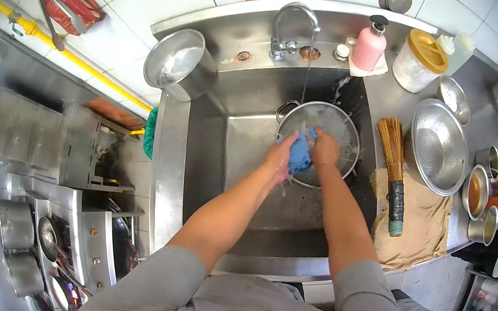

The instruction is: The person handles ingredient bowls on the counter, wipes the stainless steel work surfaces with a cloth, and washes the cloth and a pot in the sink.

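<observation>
A blue cloth [301, 153], wet and bunched up, is held between both hands over a round metal pot [350, 142] in the sink. My left hand [279, 155] is closed on the cloth's left side, and my right hand [326, 148] grips it from the right. Cloudy, sudsy water shows inside the pot around the hands. From the curved faucet [298, 8] a thin stream of water runs down to the pot's back edge. The fingertips are partly hidden by the cloth.
A large steel pot [175, 64] leans at the sink's back left corner. Right of the sink are a pink pump bottle [369, 47], a yellow-lidded tub [419, 62], a stick brush [395, 169], a brown cloth [413, 227] and a metal colander [438, 146].
</observation>
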Motion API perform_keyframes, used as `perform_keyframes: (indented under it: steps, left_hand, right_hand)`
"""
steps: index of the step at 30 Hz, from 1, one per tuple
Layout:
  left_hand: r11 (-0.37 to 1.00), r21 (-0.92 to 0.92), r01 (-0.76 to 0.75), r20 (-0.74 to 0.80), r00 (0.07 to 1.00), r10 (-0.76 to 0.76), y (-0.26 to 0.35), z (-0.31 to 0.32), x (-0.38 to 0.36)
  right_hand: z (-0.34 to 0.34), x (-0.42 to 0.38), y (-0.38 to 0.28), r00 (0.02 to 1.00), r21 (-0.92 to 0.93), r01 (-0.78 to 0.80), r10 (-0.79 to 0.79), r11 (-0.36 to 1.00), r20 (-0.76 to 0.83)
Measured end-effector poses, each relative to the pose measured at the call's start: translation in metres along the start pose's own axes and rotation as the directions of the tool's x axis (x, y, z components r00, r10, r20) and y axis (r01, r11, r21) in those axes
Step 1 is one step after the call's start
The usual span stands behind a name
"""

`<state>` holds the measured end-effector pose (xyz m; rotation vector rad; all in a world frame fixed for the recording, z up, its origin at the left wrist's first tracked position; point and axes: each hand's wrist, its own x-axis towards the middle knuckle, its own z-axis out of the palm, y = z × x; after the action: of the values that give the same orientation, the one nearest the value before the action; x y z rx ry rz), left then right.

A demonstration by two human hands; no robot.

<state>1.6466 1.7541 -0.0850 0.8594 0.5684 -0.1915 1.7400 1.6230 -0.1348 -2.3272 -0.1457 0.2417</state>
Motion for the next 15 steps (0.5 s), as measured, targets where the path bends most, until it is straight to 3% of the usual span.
perform_keyframes:
  steps: [1, 3, 4, 6, 8, 9, 11, 12, 14, 15]
  left_hand:
    - [1.000, -0.003, 0.007, -0.007, 1.000, -0.007, 0.012, 0.011, -0.021]
    - [0.984, -0.012, 0.180, -0.002, 0.984, -0.180, 0.043, 0.042, -0.061]
    - [0.983, -0.013, 0.181, 0.000, 0.983, -0.181, 0.035, 0.030, -0.050]
    - [0.922, -0.236, 0.307, 0.083, 0.952, -0.295, 0.016, 0.001, -0.022]
    - [0.886, -0.335, 0.320, 0.132, 0.947, -0.292, 0.017, 0.005, -0.027]
    - [0.841, -0.427, 0.332, 0.178, 0.943, -0.282, 0.018, 0.010, -0.028]
    - [0.852, -0.437, 0.287, 0.176, 0.957, -0.232, 0.008, 0.001, -0.004]
    - [0.862, -0.447, 0.238, 0.160, 0.970, -0.185, 0.003, -0.006, 0.012]
    - [0.926, -0.349, 0.145, 0.086, 0.989, -0.122, -0.001, -0.011, 0.035]
    - [0.970, -0.236, 0.057, 0.022, 0.998, -0.053, -0.001, -0.011, 0.041]
  right_hand:
    - [0.002, -0.006, 0.006, 1.000, -0.001, -0.005, 0.005, 1.000, 0.009]
    - [0.004, -0.018, 0.018, 0.959, -0.428, -0.132, 0.006, 0.894, -0.283]
    - [-0.001, -0.021, 0.011, 0.959, -0.430, -0.134, 0.006, 0.893, -0.285]
    - [-0.011, -0.029, -0.017, 0.951, 0.028, -0.284, 0.278, 0.958, 0.134]
    - [-0.019, -0.039, -0.044, 0.759, 0.365, -0.554, 0.274, 0.748, 0.590]
    - [-0.011, -0.043, -0.043, 0.764, 0.363, -0.550, 0.277, 0.752, 0.583]
    - [0.011, -0.055, -0.034, 0.851, 0.711, -0.515, 0.186, 0.478, 0.491]
    - [0.013, -0.061, -0.039, 0.852, 0.710, -0.512, 0.184, 0.483, 0.489]
    - [0.015, -0.074, -0.051, 0.994, 0.788, -0.110, 0.067, 0.606, 0.087]
    - [0.009, -0.079, -0.064, 0.994, 0.789, -0.110, 0.061, 0.604, 0.092]
